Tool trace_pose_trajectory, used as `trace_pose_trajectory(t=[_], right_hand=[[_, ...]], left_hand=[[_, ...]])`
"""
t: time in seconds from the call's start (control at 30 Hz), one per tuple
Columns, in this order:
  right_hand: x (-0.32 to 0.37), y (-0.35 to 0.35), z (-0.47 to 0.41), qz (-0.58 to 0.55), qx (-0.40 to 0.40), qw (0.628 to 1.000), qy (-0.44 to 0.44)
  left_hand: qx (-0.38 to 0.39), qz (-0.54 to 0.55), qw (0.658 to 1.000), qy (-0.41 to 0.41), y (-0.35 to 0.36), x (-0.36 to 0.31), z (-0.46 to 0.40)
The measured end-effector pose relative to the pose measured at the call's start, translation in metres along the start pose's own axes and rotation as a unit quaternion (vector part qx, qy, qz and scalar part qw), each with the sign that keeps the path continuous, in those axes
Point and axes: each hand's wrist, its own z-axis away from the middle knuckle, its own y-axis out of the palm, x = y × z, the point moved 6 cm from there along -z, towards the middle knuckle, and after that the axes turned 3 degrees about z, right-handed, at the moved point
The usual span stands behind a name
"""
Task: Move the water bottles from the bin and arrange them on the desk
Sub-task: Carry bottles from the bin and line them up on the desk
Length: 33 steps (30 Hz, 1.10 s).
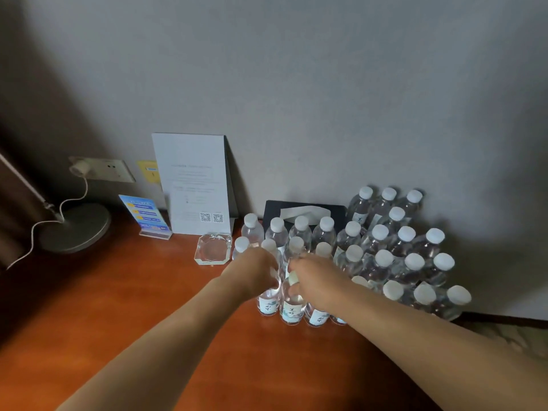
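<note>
Head view, desk: a reddish-brown wooden desk (124, 298) is running up to a grey wall.
Head view, bottles: a crowd of clear water bottles (382, 256) with white caps is standing upright in close rows on the desk's far right part, reaching back to the wall.
Head view, left hand: the left hand (252, 269) is curling its fingers round the neck of a front bottle (268, 301), which is standing on the desk.
Head view, right hand: the right hand (315, 281) is gripping the neighbouring bottle (290, 307) near its cap; the two held bottles are touching side by side at the near-left corner of the group.
Head view, surroundings: a glass ashtray (213, 248) is sitting just left of the bottles; a white notice card (195, 185) is leaning on the wall behind it; a black tissue box (305, 210) is showing behind the back row; a small blue sign (146, 216) and a lamp base (75, 226) are standing further left.
</note>
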Motion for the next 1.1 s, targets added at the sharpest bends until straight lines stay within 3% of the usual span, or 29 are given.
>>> trace_pose_trajectory(t=[0.13,0.6,0.9,1.0,1.1], right_hand=[[0.004,0.010,0.001,0.024,0.022,0.999,-0.015],[0.000,0.013,0.014,0.008,-0.036,0.999,-0.039],[0.001,0.009,0.022,0.017,-0.026,0.998,-0.054],[-0.024,-0.035,0.031,-0.142,-0.097,0.985,-0.018],[-0.119,-0.086,0.024,-0.200,-0.210,0.952,0.097]], left_hand=[[0.011,0.000,1.000,0.010,0.000,0.000,0.003],[0.010,0.013,0.999,0.039,0.011,0.009,0.015],[0.040,0.030,0.999,0.001,0.014,0.024,0.022],[0.000,-0.008,1.000,0.009,-0.008,0.007,0.029],[-0.029,0.017,0.999,0.024,-0.038,-0.027,0.032]])
